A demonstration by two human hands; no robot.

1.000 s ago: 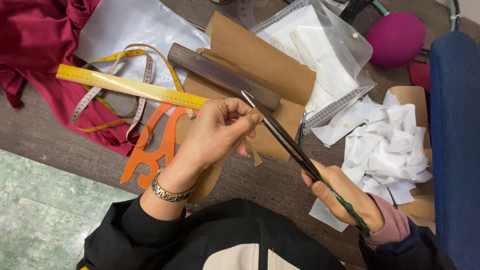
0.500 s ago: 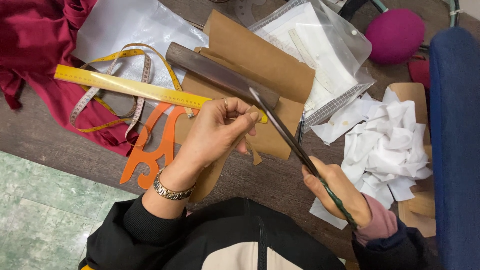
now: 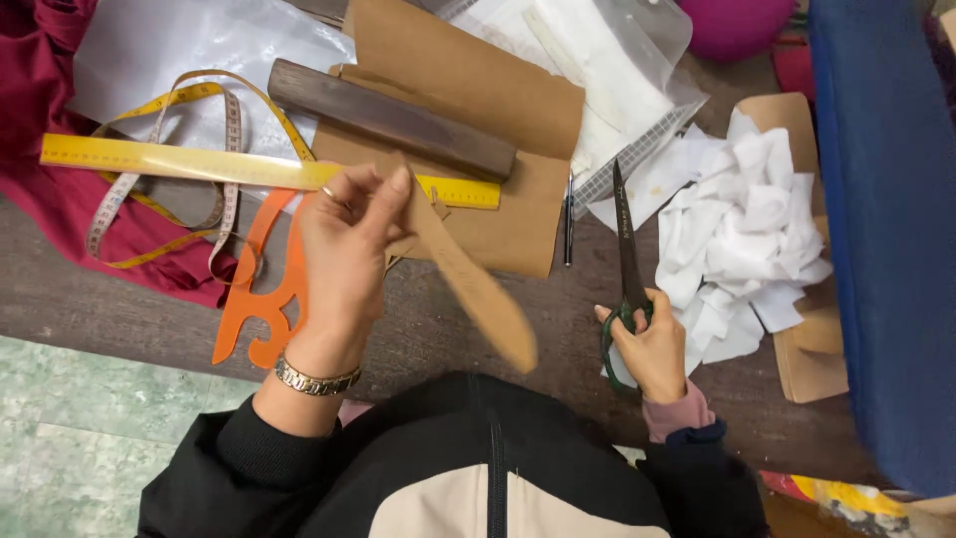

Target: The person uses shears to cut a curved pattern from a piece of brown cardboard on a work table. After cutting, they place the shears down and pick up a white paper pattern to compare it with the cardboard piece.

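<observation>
- Head view, looking down: I see my left hand (image 3: 344,249) raised over the desk (image 3: 119,304), fingers pinched on a long tan strip (image 3: 468,284) of paper or leather; I cannot tell which.
- That strip runs from the fingertips down to the right and hangs free above the desk, its lower end blurred.
- My right hand (image 3: 652,349) rests on the desk with its fingers through the green handles of the scissors (image 3: 627,249), gripping them.
- I see the blades closed and lying flat, tip pointing away from me, between the brown sheets (image 3: 498,130) and the white scraps (image 3: 747,239).
- A yellow ruler (image 3: 199,164) lies across the brown sheets, its middle hidden behind my left hand.
- A dark wooden bar (image 3: 388,120) sits on the brown sheets just beyond the ruler.
- An orange curve template (image 3: 264,289) lies under my left wrist, beside a tape measure (image 3: 224,130) looped over red cloth (image 3: 40,60).
- I see a wristwatch (image 3: 317,379) on my left wrist.
</observation>
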